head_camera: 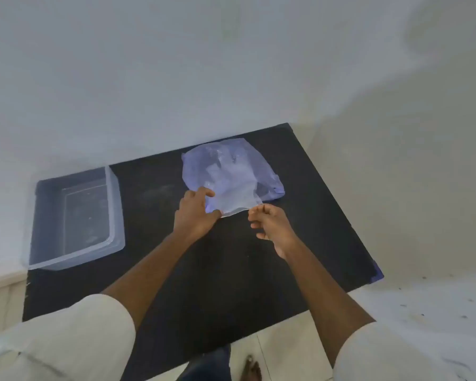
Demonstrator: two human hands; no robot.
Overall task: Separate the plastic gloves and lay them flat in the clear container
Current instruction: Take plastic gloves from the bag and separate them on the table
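Observation:
A pile of thin, see-through plastic gloves (231, 171) with a bluish tint lies on the black table (204, 270), toward its far side. My left hand (195, 213) pinches the pile's near left edge. My right hand (270, 224) pinches the near right corner of the same top sheet, fingers curled. The sheet is stretched between both hands. The clear container (113, 204) stands at the table's left edge, well left of my left hand, and nothing shows inside it.
A white wall runs right behind the table. The table's right edge drops to a pale floor. The container's left side hangs over the table's left edge. My bare foot shows below the table's near edge.

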